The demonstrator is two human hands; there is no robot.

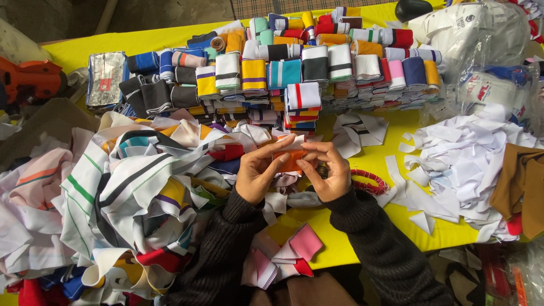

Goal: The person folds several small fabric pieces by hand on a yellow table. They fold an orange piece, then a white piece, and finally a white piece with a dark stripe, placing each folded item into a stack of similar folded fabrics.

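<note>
My left hand (258, 173) and my right hand (330, 171) meet over the yellow table (340, 249), both pinching a small orange and white knit cuff piece (292, 158) between fingers and thumbs. Black knit sleeves cover both forearms. Just beyond the hands stands a short stack of folded striped cuffs (302, 105), white with a red stripe on top. Behind it runs a long row of folded cuffs (317, 62) in several colours. Red-handled scissors (369, 182) lie partly hidden beside my right hand.
A big heap of loose striped rib-knit strips (124, 192) fills the left. White fabric scraps (464, 164) pile up at right beside brown cloth (521, 181). Pink and white pieces (289, 249) lie at the near edge. Plastic bags (481, 39) sit at back right, an orange tool (31, 79) at far left.
</note>
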